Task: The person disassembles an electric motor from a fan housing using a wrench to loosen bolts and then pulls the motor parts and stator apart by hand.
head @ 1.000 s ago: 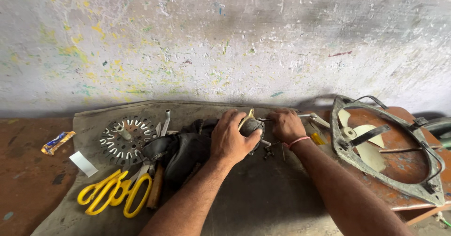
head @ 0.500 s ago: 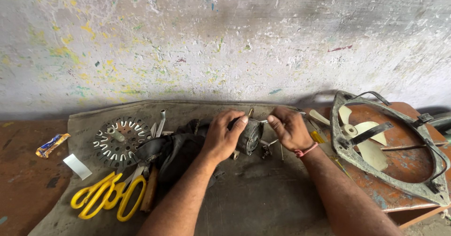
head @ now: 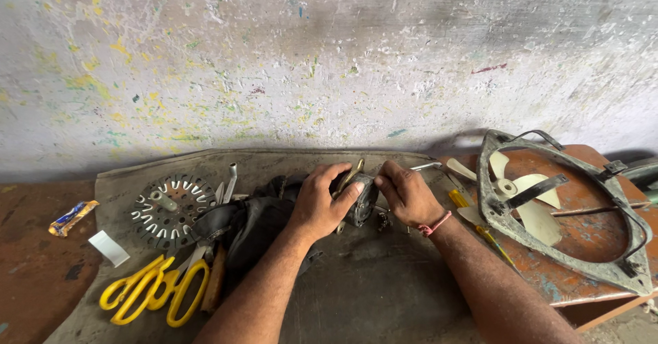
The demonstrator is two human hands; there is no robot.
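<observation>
My left hand clamps the small motor to steady it on the table, while my right hand pinches its side fittings.

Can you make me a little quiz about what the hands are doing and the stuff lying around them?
1. True or false: both hands are on the small grey metal part in the middle of the mat.
2. What colour are the handles of the scissors? A) red B) yellow C) blue
3. Which side of the hands does the fan frame with pale blades lie on?

Key
1. True: the left hand wraps it and the right hand touches it from the other side.
2. B, yellow.
3. The person's right, on the rusty orange surface.
</observation>
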